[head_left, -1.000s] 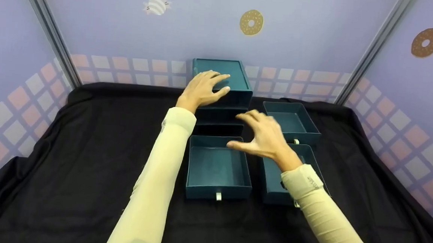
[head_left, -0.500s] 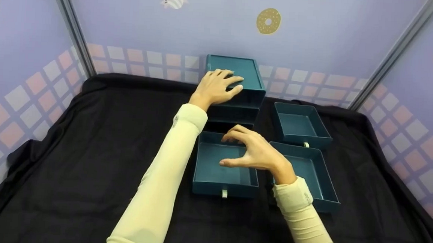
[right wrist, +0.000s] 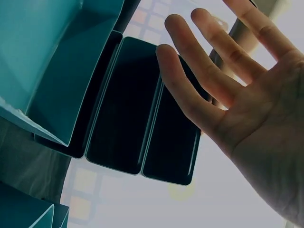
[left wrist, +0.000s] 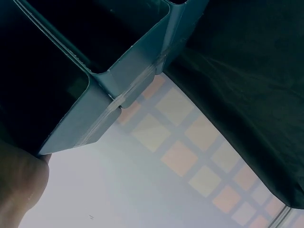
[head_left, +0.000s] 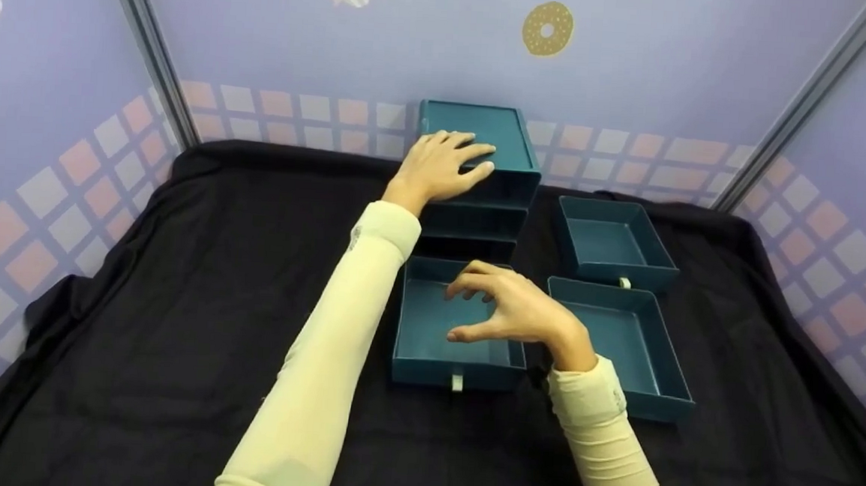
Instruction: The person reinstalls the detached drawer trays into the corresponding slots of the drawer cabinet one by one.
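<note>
Cabinet [head_left: 491,122], right under the left hand [head_left: 438,167], three dark slots [head_left: 490,224] opening toward the right hand [head_left: 520,312]. Left grip: fingers spread over the near-left part of the top, thumb out toward the front edge, nothing enclosed. Looks like palm contact; pressure impossible to tell. Right grip: wide gap between thumb and bowed fingers, holding nothing, hanging above the front drawer [head_left: 425,370].

Front drawer: below the right hand, directly in front of the lowest slot, tab [head_left: 457,383] on the end away from the cabinet. Rear end partly behind the right fingers; cannot tell whether inside the slot or just short of it. Out to the right of the right hand, on black cloth [head_left: 173,317]: near drawer [head_left: 633,353], with far drawer [head_left: 610,242] just beyond.

Step, as judged: left bracing cabinet, right poised over front drawer. Direction, in or out, not readable from this. Next move calls for: closing right fingers on drawer wall or tab, squaring to slot, straight stroke, left palm pressing down against sliding. Risk: drawer corner catching slot edge on a skewed stroke.
</note>
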Available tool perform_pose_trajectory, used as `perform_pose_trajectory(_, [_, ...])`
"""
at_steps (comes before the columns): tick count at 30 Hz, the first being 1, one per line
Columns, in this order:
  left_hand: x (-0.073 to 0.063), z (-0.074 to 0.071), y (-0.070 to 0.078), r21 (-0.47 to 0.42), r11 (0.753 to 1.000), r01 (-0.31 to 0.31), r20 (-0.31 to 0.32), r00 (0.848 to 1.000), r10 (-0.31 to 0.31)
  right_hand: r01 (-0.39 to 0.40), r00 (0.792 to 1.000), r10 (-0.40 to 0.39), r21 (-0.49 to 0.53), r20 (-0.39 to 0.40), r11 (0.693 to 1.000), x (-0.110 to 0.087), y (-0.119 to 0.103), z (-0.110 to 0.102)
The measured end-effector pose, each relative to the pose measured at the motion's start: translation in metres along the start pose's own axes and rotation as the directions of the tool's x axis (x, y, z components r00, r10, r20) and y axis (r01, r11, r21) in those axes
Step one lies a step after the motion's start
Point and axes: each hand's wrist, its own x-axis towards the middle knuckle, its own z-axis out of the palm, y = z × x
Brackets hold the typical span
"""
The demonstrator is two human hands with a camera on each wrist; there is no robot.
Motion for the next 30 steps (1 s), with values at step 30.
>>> perform_pose_trajectory(30, [-0.013,0.01,-0.01,-0.029,0.999,0.024,-0.026,0.999,-0.025,0.022,0.97,0.004,-0.103,0.243,0.994,0.021,-0.012,0.051])
